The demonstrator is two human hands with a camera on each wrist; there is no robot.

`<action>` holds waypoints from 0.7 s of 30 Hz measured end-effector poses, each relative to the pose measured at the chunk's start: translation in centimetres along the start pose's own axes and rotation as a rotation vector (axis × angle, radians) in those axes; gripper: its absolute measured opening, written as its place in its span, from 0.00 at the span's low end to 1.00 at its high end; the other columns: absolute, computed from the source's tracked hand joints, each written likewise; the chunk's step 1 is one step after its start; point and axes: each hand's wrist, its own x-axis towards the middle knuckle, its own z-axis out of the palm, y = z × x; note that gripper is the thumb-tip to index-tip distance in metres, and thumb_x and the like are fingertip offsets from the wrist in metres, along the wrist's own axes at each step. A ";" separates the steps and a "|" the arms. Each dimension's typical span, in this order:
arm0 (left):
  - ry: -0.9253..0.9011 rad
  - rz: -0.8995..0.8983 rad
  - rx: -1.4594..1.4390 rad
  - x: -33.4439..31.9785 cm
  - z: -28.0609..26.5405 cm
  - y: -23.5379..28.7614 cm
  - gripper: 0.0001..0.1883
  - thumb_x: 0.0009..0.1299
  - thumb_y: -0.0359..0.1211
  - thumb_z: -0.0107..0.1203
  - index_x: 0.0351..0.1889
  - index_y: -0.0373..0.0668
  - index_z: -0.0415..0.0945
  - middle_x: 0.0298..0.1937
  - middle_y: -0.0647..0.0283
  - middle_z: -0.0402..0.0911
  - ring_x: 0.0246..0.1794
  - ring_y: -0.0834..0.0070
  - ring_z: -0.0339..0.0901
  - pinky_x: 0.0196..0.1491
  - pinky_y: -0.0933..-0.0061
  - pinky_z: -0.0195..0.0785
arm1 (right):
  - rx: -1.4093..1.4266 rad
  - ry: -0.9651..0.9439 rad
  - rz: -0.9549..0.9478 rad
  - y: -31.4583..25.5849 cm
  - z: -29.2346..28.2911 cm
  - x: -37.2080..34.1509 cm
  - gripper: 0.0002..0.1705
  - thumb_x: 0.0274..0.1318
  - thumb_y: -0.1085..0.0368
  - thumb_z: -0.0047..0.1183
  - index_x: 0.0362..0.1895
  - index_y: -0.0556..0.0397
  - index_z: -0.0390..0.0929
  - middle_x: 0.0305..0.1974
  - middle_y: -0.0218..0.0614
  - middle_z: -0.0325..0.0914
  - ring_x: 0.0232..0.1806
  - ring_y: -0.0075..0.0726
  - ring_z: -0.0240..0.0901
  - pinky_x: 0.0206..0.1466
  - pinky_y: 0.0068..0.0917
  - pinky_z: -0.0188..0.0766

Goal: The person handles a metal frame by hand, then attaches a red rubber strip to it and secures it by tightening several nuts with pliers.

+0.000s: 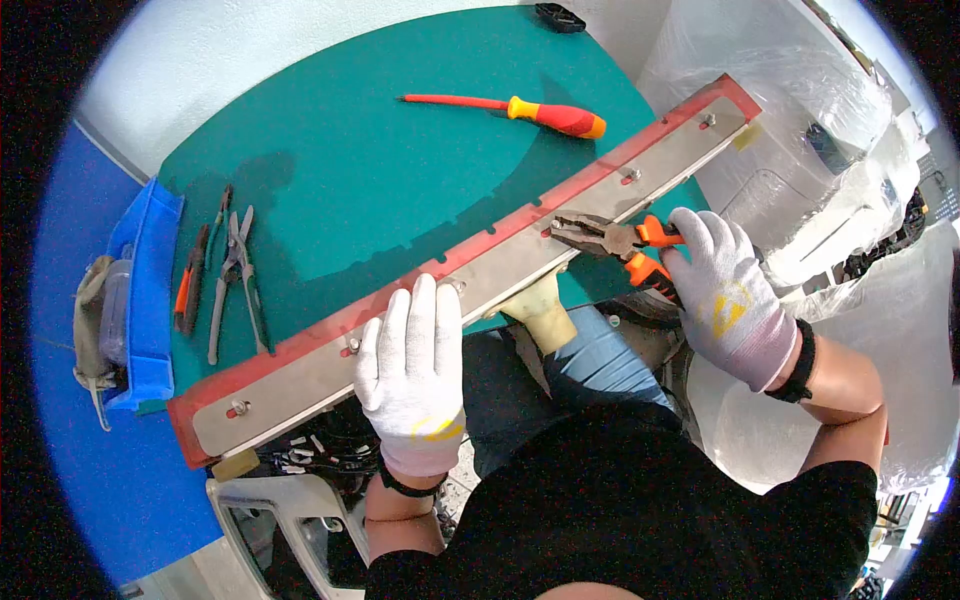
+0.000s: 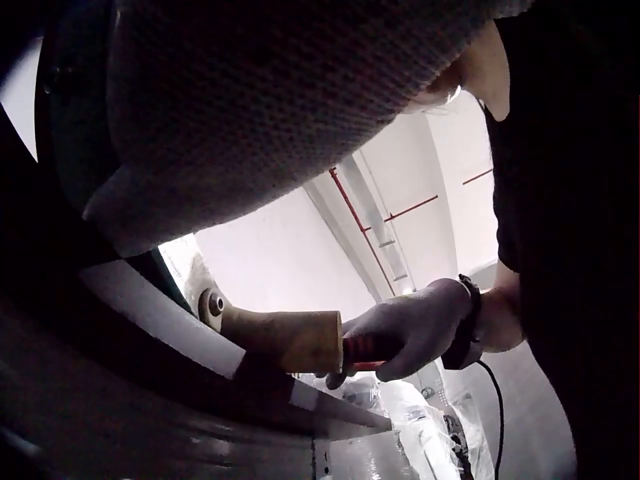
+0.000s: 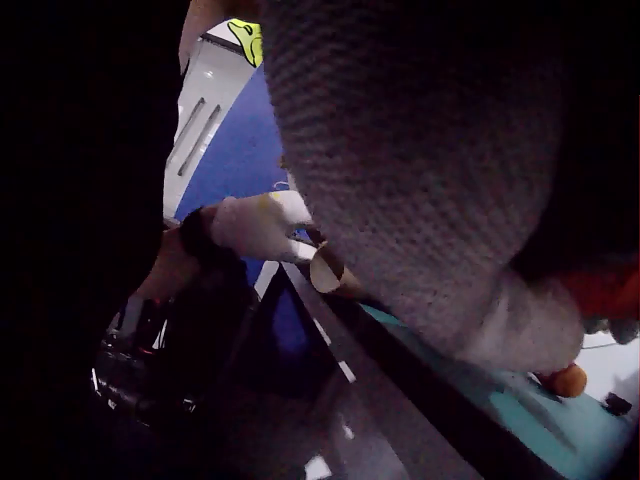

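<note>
A long metal strip with a red edge (image 1: 510,258) lies slantwise over the front of the green table. My gloved left hand (image 1: 412,385) rests on its left half, fingers straight and side by side. In my right hand (image 1: 728,305) I grip combination pliers (image 1: 612,238) by their orange-and-black handles. Their jaws are at a bolt near the middle of the strip. Several other bolts, such as one near the left end (image 1: 238,408), stand along it. A cream tubular piece (image 1: 548,315) sticks out from the strip's near side, also seen in the left wrist view (image 2: 290,340).
Beyond the strip lies a red-and-yellow screwdriver (image 1: 555,117). More pliers (image 1: 235,275) and a red-handled tool (image 1: 188,290) lie at the left, beside a blue bin (image 1: 150,310). Plastic-wrapped goods (image 1: 800,130) stand at the right. A black object (image 1: 560,17) sits at the far edge.
</note>
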 end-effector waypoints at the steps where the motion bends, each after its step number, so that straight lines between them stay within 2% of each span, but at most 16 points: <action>1: -0.005 0.001 -0.005 0.1 -0.1 0.0 0.20 0.67 0.33 0.51 0.57 0.47 0.79 0.63 0.68 0.78 0.62 0.70 0.75 0.65 0.63 0.63 | -0.005 0.042 -0.030 0.3 0.2 0.0 0.11 0.47 0.63 0.54 0.37 0.51 0.77 0.50 0.43 0.68 0.52 0.47 0.67 0.51 0.44 0.67; 9: 0.029 0.016 0.023 0.1 0.4 -0.2 0.18 0.66 0.36 0.54 0.54 0.49 0.81 0.59 0.67 0.81 0.59 0.70 0.77 0.64 0.64 0.63 | 0.022 -0.003 -0.091 2.2 0.4 0.7 0.11 0.48 0.63 0.53 0.37 0.51 0.77 0.54 0.45 0.68 0.56 0.50 0.67 0.55 0.45 0.67; 14: -0.053 -0.003 0.015 0.3 -0.4 0.2 0.20 0.66 0.33 0.52 0.56 0.47 0.79 0.61 0.67 0.79 0.60 0.70 0.76 0.65 0.64 0.63 | 0.060 -0.013 -0.112 2.8 0.3 1.0 0.10 0.49 0.63 0.53 0.37 0.51 0.77 0.55 0.44 0.68 0.57 0.51 0.67 0.55 0.47 0.67; 21: -0.069 0.001 0.002 0.5 -0.8 0.3 0.19 0.65 0.32 0.51 0.54 0.43 0.80 0.60 0.65 0.80 0.60 0.68 0.76 0.64 0.63 0.64 | 0.077 -0.023 -0.036 1.3 -0.1 0.5 0.12 0.49 0.63 0.54 0.40 0.51 0.77 0.56 0.45 0.68 0.58 0.52 0.66 0.58 0.47 0.66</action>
